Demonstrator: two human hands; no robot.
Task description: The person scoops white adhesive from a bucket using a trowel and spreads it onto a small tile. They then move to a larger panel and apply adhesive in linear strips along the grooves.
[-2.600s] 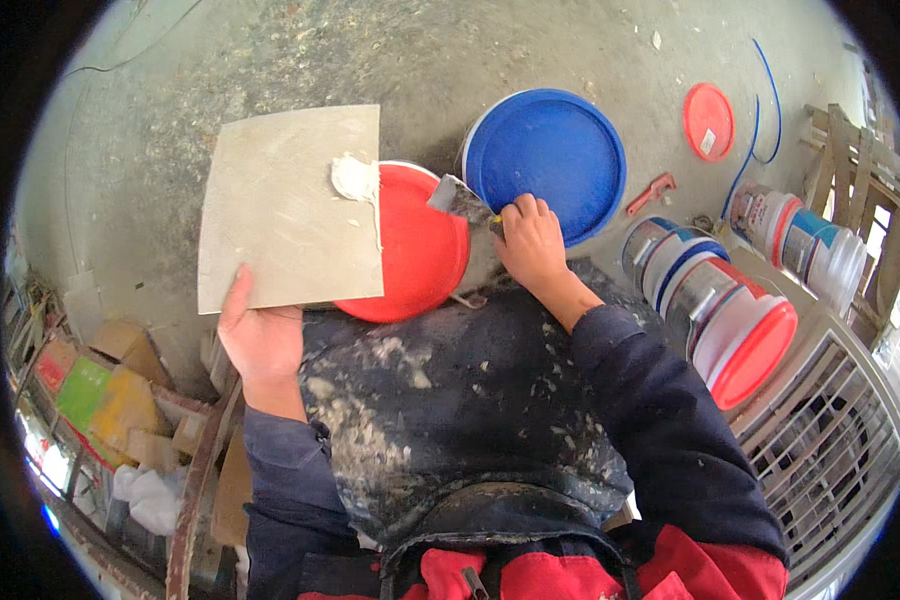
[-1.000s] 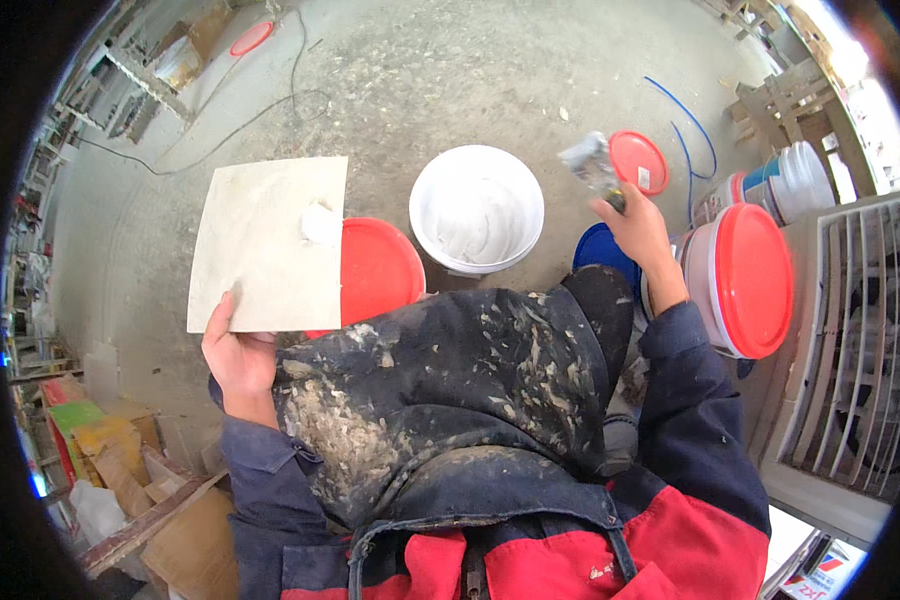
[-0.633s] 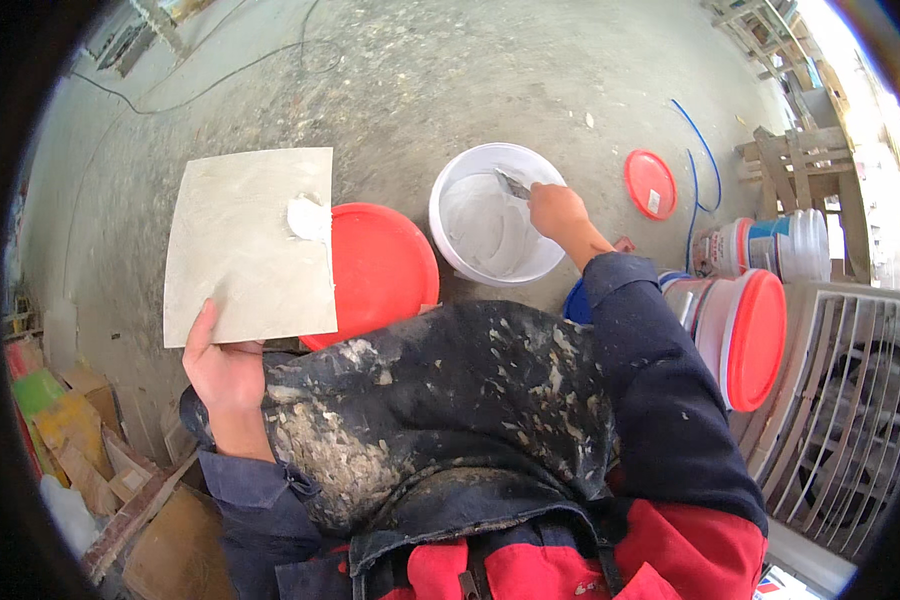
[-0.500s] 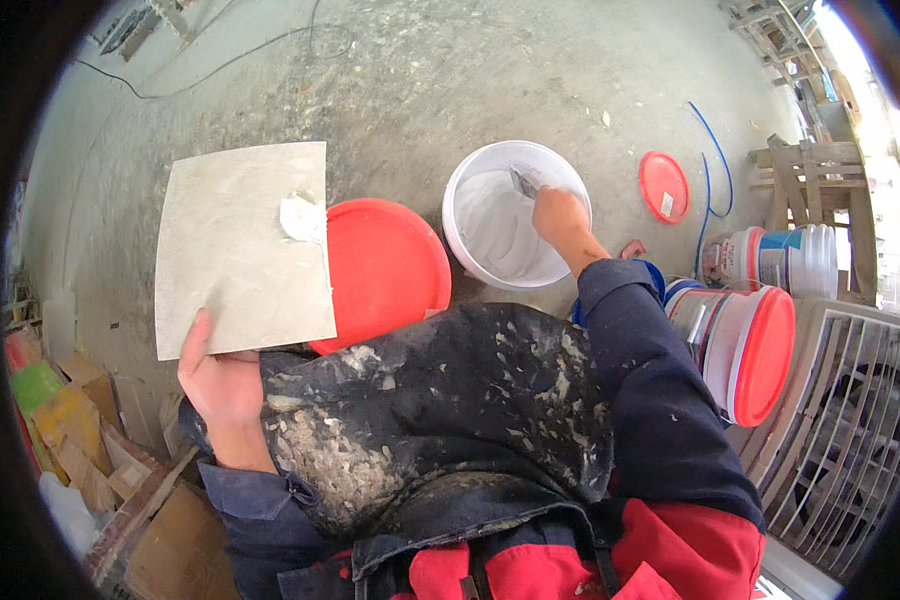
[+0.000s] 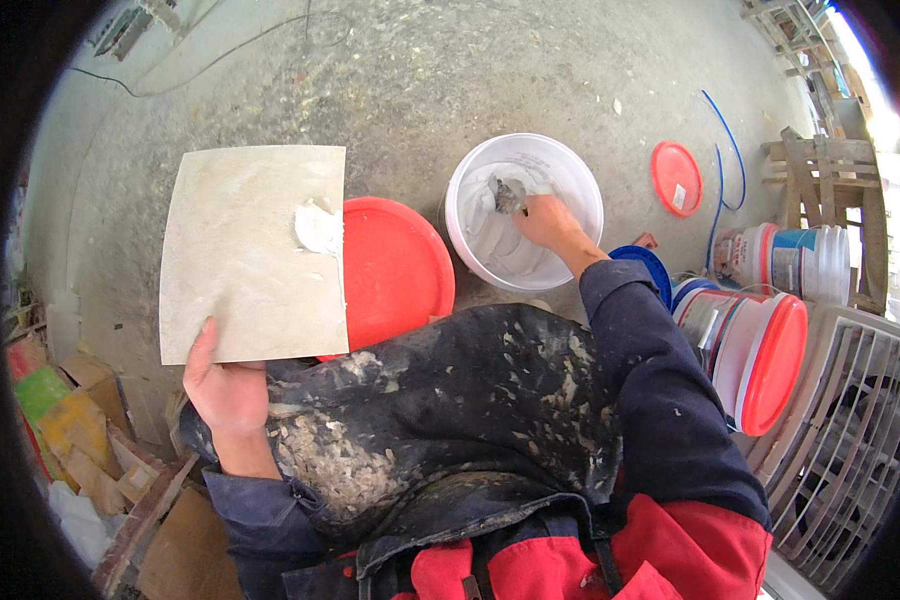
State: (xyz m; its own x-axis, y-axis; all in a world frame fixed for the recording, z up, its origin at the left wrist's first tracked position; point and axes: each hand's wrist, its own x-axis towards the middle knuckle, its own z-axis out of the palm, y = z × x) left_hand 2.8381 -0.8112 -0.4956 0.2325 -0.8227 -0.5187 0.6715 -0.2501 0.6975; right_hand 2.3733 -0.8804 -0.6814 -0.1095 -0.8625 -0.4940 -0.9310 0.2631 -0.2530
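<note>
My left hand point(image 5: 228, 388) grips a flat, pale beige board point(image 5: 250, 255) by its lower edge, thumb on top and fingers hidden underneath. A lump of white putty point(image 5: 318, 229) sits on the board near its right edge. My right hand point(image 5: 552, 224) is closed round a putty knife point(image 5: 510, 192), its blade smeared with grey-white paste. Hand and knife are inside a white bucket point(image 5: 596, 205) that stands on the floor at centre right. White putty point(image 5: 505, 245) covers the bucket's bottom and clings to its inner wall.
A round red lid point(image 5: 400, 275) lies partly under the board's right side. Farther right are another red lid point(image 5: 677, 178), a blue cord point(image 5: 742, 170), several pails point(image 5: 775, 362) and a grille-fronted appliance point(image 5: 845, 430). Cardboard scraps point(image 5: 185, 545) pile up at lower left.
My right hand has shifted left and slightly down in the bucket, and the knife blade has turned and now carries paste. The board stays in my left hand, slightly farther right in view.
</note>
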